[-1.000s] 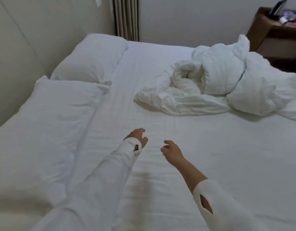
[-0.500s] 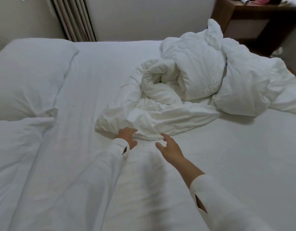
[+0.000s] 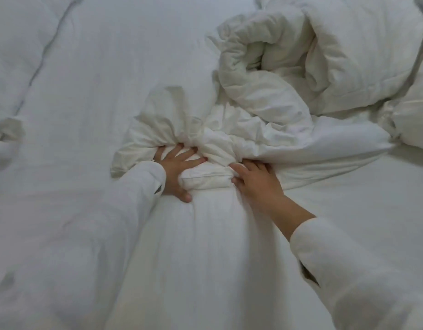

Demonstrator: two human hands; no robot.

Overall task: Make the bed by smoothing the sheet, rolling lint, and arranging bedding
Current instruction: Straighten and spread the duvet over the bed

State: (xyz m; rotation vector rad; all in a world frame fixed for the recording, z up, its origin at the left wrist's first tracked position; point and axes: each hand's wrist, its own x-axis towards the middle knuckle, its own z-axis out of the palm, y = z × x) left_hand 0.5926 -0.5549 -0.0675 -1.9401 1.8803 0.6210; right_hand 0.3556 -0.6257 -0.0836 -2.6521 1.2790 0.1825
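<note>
A crumpled white duvet lies bunched across the upper right of the white bed sheet. Its near edge forms a gathered fold in the middle of the view. My left hand grips that fold from the left, fingers spread over the fabric and thumb underneath. From the right, my right hand holds the same fold, its fingertips buried in the cloth. Both arms wear white sleeves.
A white pillow shows at the upper left and the edge of another at the far left. Flat sheet extends on the lower right and between my arms.
Both hands reached forward from above the bare sheet to the duvet's near edge and closed on it. The view has moved much closer to the duvet.
</note>
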